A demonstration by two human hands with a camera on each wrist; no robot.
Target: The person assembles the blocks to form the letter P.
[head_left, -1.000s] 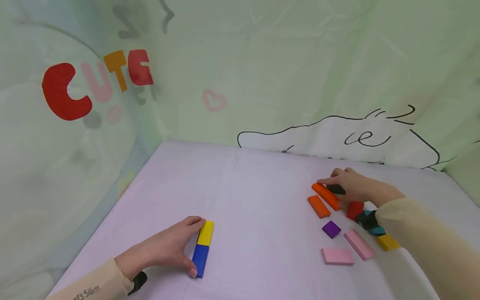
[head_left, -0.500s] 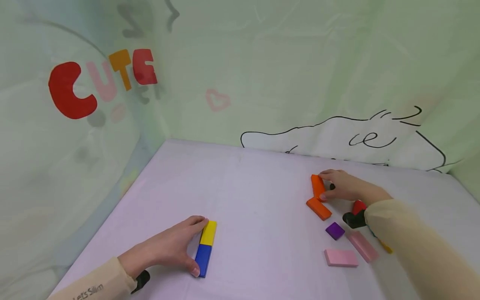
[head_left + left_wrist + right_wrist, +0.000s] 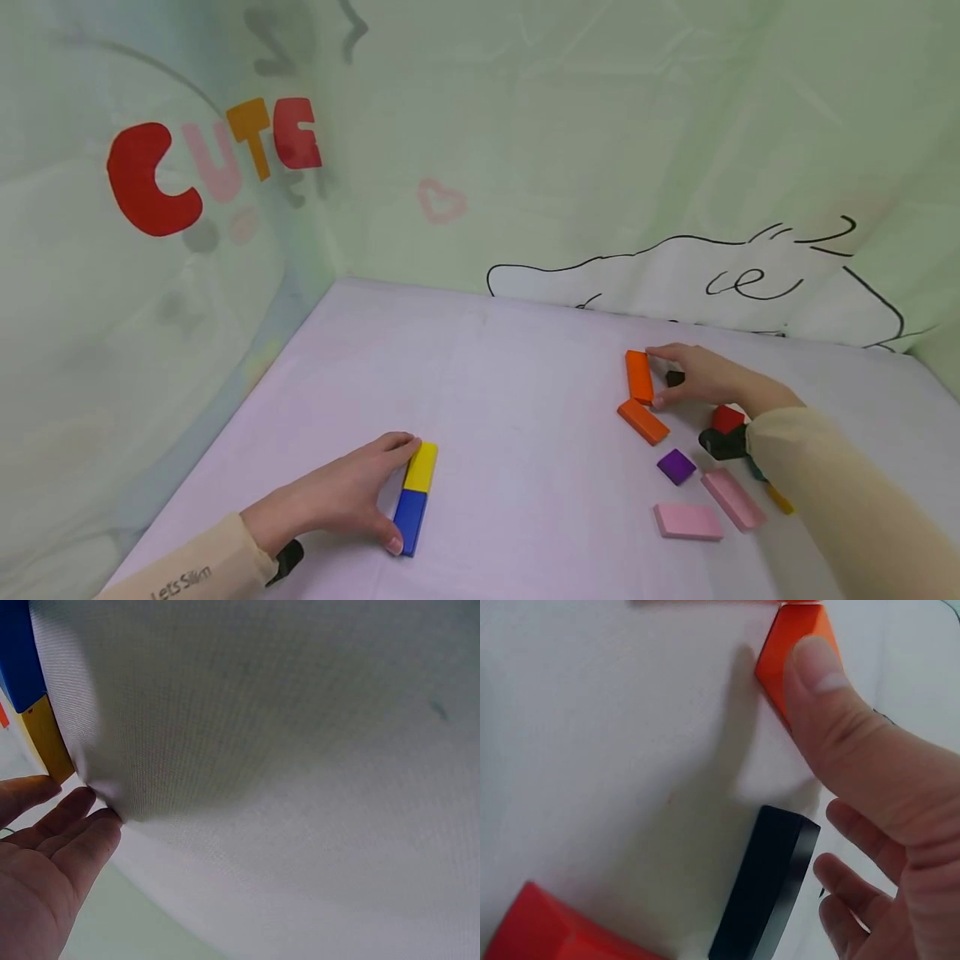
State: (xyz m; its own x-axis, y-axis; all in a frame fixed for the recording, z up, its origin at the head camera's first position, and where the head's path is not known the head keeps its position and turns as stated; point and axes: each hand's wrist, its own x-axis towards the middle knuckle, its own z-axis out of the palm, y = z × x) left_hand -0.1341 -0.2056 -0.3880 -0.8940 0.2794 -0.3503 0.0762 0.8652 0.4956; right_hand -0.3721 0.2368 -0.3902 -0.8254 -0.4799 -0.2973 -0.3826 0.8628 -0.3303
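My left hand [image 3: 352, 492] spans a yellow block [image 3: 422, 467] and a blue block [image 3: 409, 518] that lie end to end in a straight row. Its thumb touches the blue block's near end and its fingertips the yellow block's far end. At the right, my right hand [image 3: 701, 379] holds an orange block [image 3: 639, 377] between thumb and index finger, at its near and far ends. In the right wrist view the thumb covers part of this orange block [image 3: 780, 645]. A second orange block [image 3: 643, 421] meets its near end at an angle.
Near the right forearm lie a purple block [image 3: 677, 467], two pink blocks [image 3: 688, 522], a red block [image 3: 727, 419] and a yellow one [image 3: 780, 498], partly hidden. Beneath the right hand is a black block [image 3: 761, 885]. Fabric walls [image 3: 562, 150] border the table.
My right hand has moved one orange block leftward and turned it, so its near end now meets the other orange block. The left hand has stayed on the yellow and blue blocks.
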